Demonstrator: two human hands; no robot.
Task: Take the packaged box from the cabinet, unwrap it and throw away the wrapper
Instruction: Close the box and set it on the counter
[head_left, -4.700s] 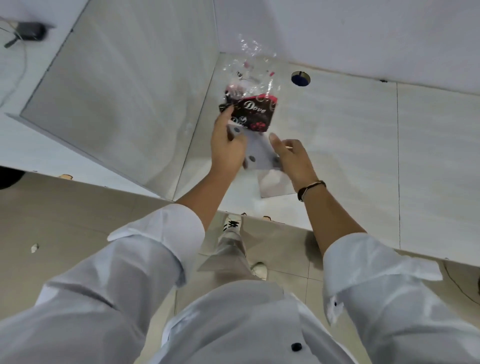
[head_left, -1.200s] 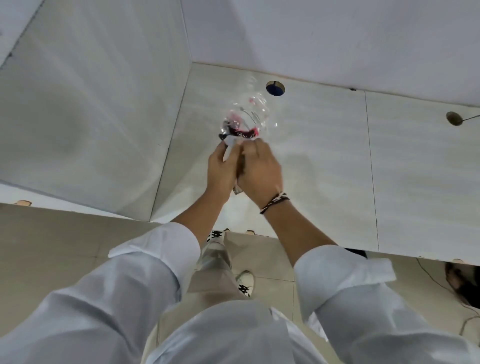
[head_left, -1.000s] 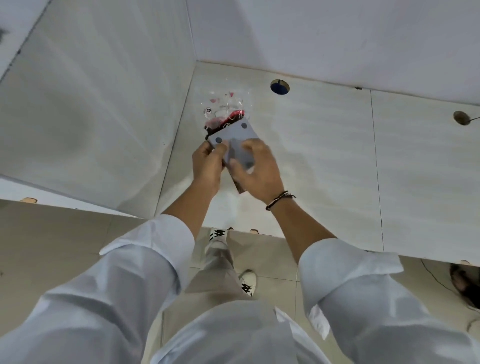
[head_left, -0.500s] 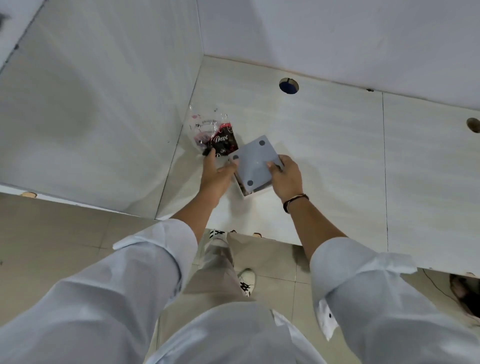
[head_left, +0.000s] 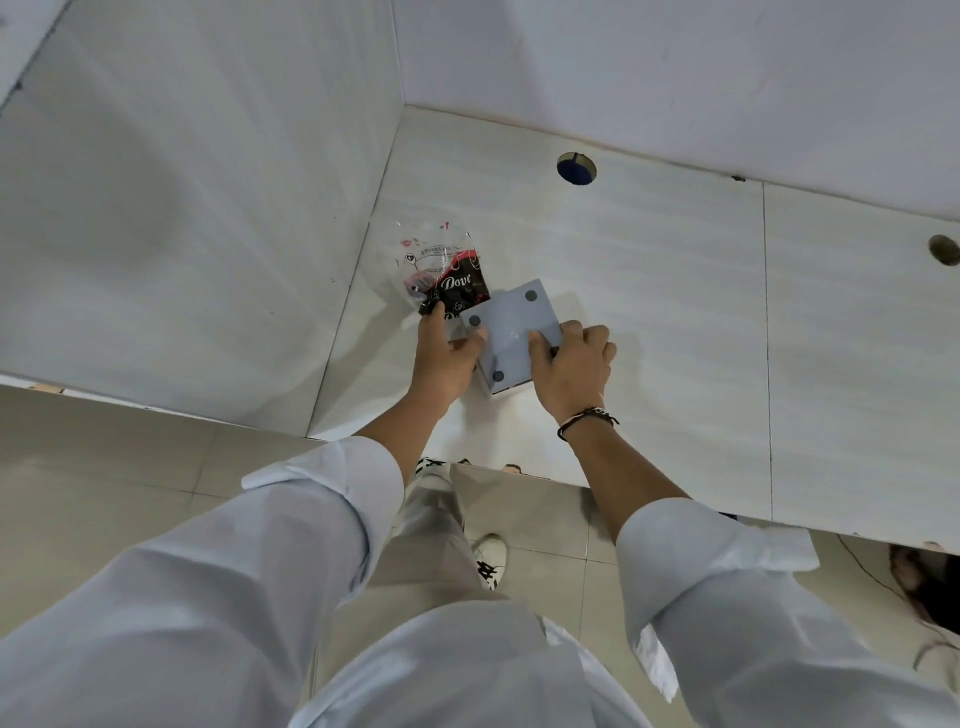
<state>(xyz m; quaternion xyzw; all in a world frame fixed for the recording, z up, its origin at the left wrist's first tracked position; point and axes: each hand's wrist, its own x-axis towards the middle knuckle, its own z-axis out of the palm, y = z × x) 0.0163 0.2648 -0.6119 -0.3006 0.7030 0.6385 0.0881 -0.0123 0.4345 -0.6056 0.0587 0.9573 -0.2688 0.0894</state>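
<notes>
A grey square box (head_left: 511, 332) with dark round dots at its corners lies on the white counter (head_left: 675, 322). My right hand (head_left: 571, 364) grips its right side from above. Just left of the box lies the wrapper (head_left: 441, 270), a crumpled clear plastic bag with a dark "Dove" print and red marks, touching the box's left corner. My left hand (head_left: 447, 353) pinches the wrapper's lower end with its fingers, and its thumb rests on the box's left edge. The box's lower faces are hidden.
A white side panel (head_left: 182, 234) rises at the left and a white back wall (head_left: 675, 78) behind. The counter has two round holes (head_left: 576, 168) (head_left: 943, 249). Its front edge runs above a tiled floor (head_left: 104, 493), where my shoe (head_left: 488, 561) shows.
The box has come out of the wrapper. Both hands have dropped from mid-air to the counter; the box now lies at the right and the wrapper at the left.
</notes>
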